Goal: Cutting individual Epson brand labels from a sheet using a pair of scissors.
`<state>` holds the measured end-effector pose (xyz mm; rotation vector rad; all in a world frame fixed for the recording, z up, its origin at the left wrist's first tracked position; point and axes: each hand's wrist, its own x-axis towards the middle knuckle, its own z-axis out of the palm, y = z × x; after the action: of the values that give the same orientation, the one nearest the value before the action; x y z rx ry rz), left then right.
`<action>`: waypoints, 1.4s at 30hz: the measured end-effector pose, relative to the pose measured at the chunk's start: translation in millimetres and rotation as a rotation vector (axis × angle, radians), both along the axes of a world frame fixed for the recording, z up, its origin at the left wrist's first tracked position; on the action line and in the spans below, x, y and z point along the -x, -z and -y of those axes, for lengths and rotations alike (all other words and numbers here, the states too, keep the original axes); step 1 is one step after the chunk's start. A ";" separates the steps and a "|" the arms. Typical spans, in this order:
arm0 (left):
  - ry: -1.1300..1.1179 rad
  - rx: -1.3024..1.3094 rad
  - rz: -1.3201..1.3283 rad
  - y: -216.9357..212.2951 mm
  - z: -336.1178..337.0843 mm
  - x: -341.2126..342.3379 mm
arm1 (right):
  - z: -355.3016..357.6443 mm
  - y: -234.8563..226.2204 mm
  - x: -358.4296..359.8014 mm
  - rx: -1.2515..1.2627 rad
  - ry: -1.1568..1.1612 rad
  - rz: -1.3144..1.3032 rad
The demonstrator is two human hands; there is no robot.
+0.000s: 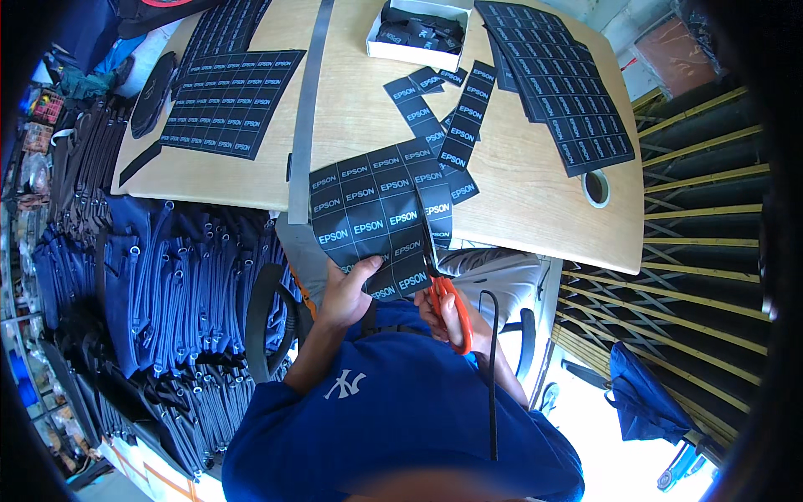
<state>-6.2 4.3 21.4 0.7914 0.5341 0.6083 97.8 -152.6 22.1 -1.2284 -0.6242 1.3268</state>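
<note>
A black sheet (360, 209) with a grid of white-printed labels is held up in front of me, at the near edge of the table. My left hand (345, 293) grips its lower edge, the thumb on top and the fingers hidden underneath. Orange-handled scissors (462, 339) are in my right hand (452, 314), fingers wrapped round the handles. Their blades lie at a cut running along the sheet, between its right-hand column (436, 205) and the rest. Just beyond the sheet, several cut label strips (468, 117) lie loosely overlapping on the wooden table (544, 209).
A white box (414, 54) with small black pieces stands at the table's far side. Stacks of label sheets lie at right (560, 88) and left (230, 105). A grey metal strip (309, 109) crosses the table. Blue bags (184, 284) hang at left; a folding gate (669, 251) stands right.
</note>
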 end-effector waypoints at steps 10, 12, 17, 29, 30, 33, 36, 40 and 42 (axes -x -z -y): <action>0.068 0.174 0.026 15.0 3.1 5.8 | -3.9 -5.4 5.1 0.157 0.036 -0.040; 0.059 0.165 0.020 14.7 2.1 5.3 | -3.9 -7.1 3.8 0.166 0.040 0.005; 0.082 0.187 0.028 14.3 -0.4 5.3 | -5.5 -12.6 0.1 0.198 0.031 0.095; 0.156 0.243 0.103 19.4 -8.1 6.8 | -2.5 -9.6 -3.6 0.179 0.049 0.010; 0.156 0.243 0.103 19.5 -8.1 7.4 | -1.8 -10.4 -3.9 0.186 0.047 0.020; 0.171 0.275 0.124 18.4 -10.0 10.7 | 0.8 -9.5 -3.4 0.198 0.047 0.018; 0.196 0.264 0.093 15.1 -16.8 16.7 | 4.2 -8.9 -3.2 0.204 0.053 0.021; 0.214 0.180 0.000 17.9 -33.8 29.6 | 12.2 -4.5 -5.1 0.214 0.025 0.034; 0.192 0.125 -0.067 27.3 -43.8 33.1 | 17.3 -5.9 -7.2 0.203 0.017 0.046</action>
<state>-39.3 48.0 -5.9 0.7369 0.5450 0.3689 104.9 -170.0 28.0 -1.4282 -0.5199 1.3767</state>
